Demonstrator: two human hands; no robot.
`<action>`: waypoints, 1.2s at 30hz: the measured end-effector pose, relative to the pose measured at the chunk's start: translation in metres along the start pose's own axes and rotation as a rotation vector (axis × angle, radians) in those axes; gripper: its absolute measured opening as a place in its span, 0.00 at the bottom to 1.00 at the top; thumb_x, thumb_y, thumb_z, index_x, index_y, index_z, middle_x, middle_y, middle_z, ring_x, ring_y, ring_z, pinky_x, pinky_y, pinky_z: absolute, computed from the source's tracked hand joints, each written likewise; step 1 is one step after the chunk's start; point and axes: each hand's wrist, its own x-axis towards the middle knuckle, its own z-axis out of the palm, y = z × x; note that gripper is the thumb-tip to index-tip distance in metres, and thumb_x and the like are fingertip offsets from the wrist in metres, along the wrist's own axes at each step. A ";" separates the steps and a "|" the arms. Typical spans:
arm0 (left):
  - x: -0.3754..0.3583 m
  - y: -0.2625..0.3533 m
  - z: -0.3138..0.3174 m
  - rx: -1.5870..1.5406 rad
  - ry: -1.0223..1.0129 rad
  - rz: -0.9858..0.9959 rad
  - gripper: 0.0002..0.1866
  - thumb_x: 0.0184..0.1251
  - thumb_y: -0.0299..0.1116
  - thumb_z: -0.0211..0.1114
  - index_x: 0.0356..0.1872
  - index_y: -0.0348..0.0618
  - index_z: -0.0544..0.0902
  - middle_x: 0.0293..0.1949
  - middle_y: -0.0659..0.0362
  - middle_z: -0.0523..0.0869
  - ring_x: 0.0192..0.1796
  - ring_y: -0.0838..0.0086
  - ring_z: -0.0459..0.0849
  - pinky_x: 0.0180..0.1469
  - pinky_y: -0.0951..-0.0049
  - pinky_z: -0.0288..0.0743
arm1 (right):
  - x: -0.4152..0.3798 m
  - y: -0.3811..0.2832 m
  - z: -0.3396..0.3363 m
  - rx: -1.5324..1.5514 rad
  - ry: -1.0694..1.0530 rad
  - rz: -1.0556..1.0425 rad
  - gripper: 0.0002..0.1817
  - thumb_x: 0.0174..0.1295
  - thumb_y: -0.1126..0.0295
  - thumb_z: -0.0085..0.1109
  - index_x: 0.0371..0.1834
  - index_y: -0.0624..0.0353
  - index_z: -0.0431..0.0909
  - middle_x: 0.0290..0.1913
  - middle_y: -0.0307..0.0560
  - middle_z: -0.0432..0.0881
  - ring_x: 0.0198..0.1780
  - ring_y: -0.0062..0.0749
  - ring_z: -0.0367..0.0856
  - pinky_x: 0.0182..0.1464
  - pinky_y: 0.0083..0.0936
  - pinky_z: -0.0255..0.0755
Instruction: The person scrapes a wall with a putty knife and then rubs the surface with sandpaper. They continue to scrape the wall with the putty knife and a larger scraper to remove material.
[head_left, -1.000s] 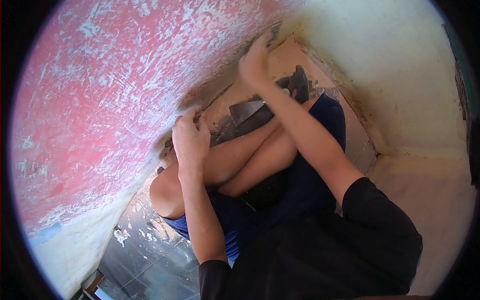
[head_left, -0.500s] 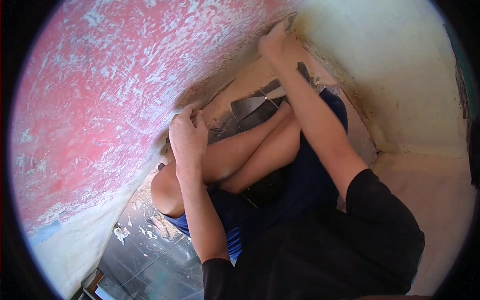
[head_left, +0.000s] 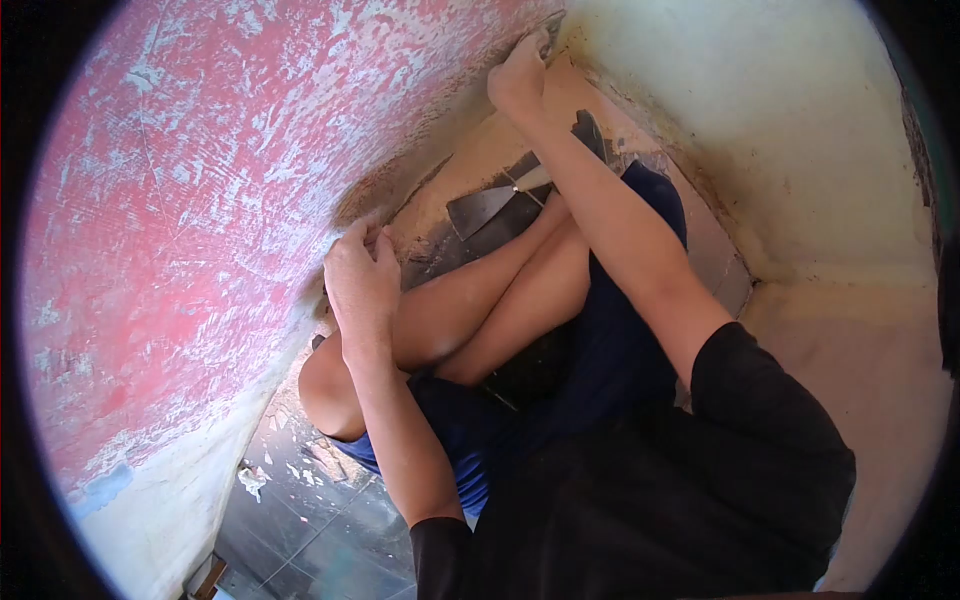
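My right hand (head_left: pixel 518 80) is closed at the far corner, its fingers wrapped round a thin greyish piece (head_left: pixel 551 22) pressed to the foot of the pink wall (head_left: pixel 220 180). What kind of thing that piece is, I cannot make out. Nearer to me, my left hand (head_left: pixel 362 282) rests its fingertips against the base of the same wall, thumb apart, with nothing visible in it. Between the hands a putty knife (head_left: pixel 484 208) with a wide metal blade lies on the floor, its handle partly behind my right forearm. A dark tool handle (head_left: pixel 588 130) shows beyond the forearm.
The pink wall is scuffed with whitish patches. A pale, stained wall (head_left: pixel 780 110) meets it at the corner. My crossed legs (head_left: pixel 480 310) fill the floor between. Reddish dust covers the floor by the corner, and paint flakes (head_left: pixel 300 470) lie on the dark tiles (head_left: pixel 340 540).
The whole view has shifted slightly, so both hands and the putty knife appear a little further left. My right hand stays at the corner and my left hand at the wall's base.
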 end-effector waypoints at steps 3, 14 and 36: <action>0.006 0.000 0.007 0.015 0.005 0.036 0.14 0.67 0.31 0.65 0.49 0.32 0.86 0.41 0.39 0.89 0.46 0.49 0.89 0.51 0.56 0.80 | -0.045 -0.019 0.000 0.064 -0.026 -0.181 0.45 0.57 0.84 0.51 0.76 0.83 0.38 0.60 0.89 0.71 0.54 0.75 0.77 0.55 0.50 0.76; 0.003 0.000 0.013 0.001 -0.058 0.001 0.15 0.68 0.32 0.66 0.51 0.33 0.87 0.42 0.41 0.90 0.47 0.52 0.90 0.52 0.61 0.80 | 0.012 -0.004 -0.014 0.044 -0.025 0.062 0.44 0.59 0.85 0.44 0.78 0.78 0.35 0.63 0.85 0.70 0.56 0.73 0.77 0.55 0.51 0.76; 0.000 0.002 0.012 0.064 -0.085 -0.013 0.15 0.67 0.31 0.66 0.49 0.29 0.86 0.40 0.40 0.90 0.46 0.51 0.90 0.51 0.60 0.81 | -0.010 -0.008 -0.010 0.085 -0.176 0.288 0.42 0.57 0.78 0.54 0.76 0.79 0.47 0.49 0.81 0.79 0.50 0.70 0.81 0.55 0.52 0.74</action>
